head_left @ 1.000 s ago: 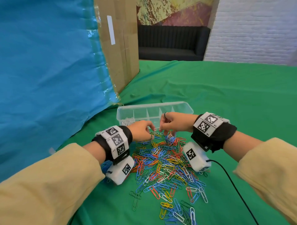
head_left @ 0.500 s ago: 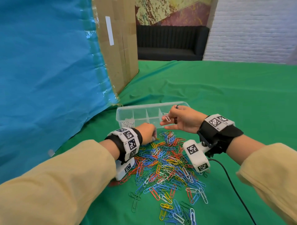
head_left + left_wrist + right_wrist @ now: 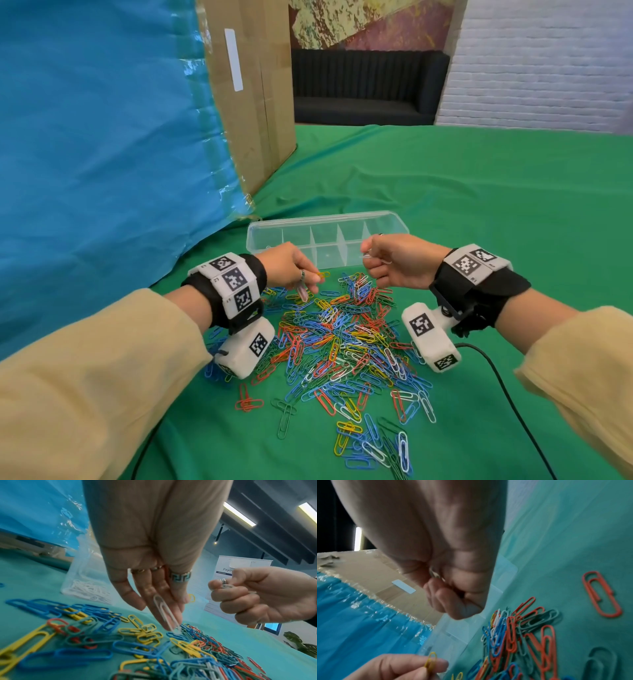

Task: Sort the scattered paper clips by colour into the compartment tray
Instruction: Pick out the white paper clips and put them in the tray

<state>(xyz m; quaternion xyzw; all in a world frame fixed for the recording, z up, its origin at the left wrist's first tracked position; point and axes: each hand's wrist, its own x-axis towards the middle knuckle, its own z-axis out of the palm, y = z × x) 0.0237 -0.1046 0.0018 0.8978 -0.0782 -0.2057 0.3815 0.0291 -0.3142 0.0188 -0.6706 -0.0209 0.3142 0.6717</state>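
1. Since half a second ago my right hand [image 3: 399, 262] has come back from over the tray toward the pile, and my left hand [image 3: 291, 269] has lifted off the clips with a catch.
2. Covering the desk is a green cloth [image 3: 479, 205]; a blue sheet [image 3: 102, 137] and a cardboard box [image 3: 253, 102] stand at the left.
3. At the far edge of the pile, just beyond both hands, lies the clear compartment tray [image 3: 325, 222], long side toward me; the left wrist view shows white clips [image 3: 87, 589] heaped in its end compartment.
4. Spread on the cloth between my wrists is the pile of paper clips [image 3: 342, 342]: blue, yellow, red, green and white, all mixed.
5. My left hand hangs fingers-down above the pile, pinching a yellow clip [image 3: 430, 661], with a white clip [image 3: 164, 612] lying along its fingers [image 3: 154, 591].
6. My right hand is curled into a fist around something small and pale; I cannot tell what.
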